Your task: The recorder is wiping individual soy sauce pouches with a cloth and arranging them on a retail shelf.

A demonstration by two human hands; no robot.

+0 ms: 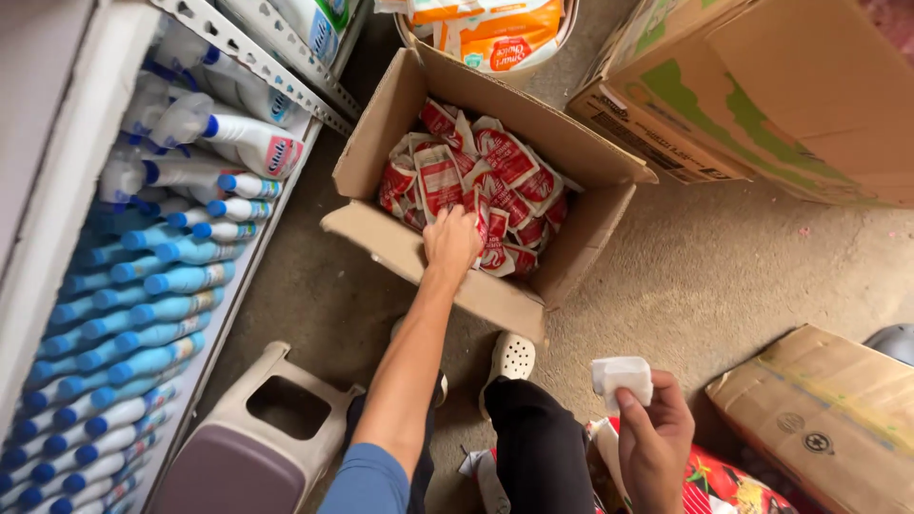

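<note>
An open cardboard box stands on the floor ahead of me, filled with several red and white pouches. My left hand reaches into the box and closes on a pouch at its near edge. Near my knee, my right hand pinches a folded white cloth between thumb and fingers.
A metal shelf at left holds several white and blue bottles with blue caps. A plastic stool sits by my legs. Large cardboard boxes stand at top right, another carton at right. A red package lies beside my right hand.
</note>
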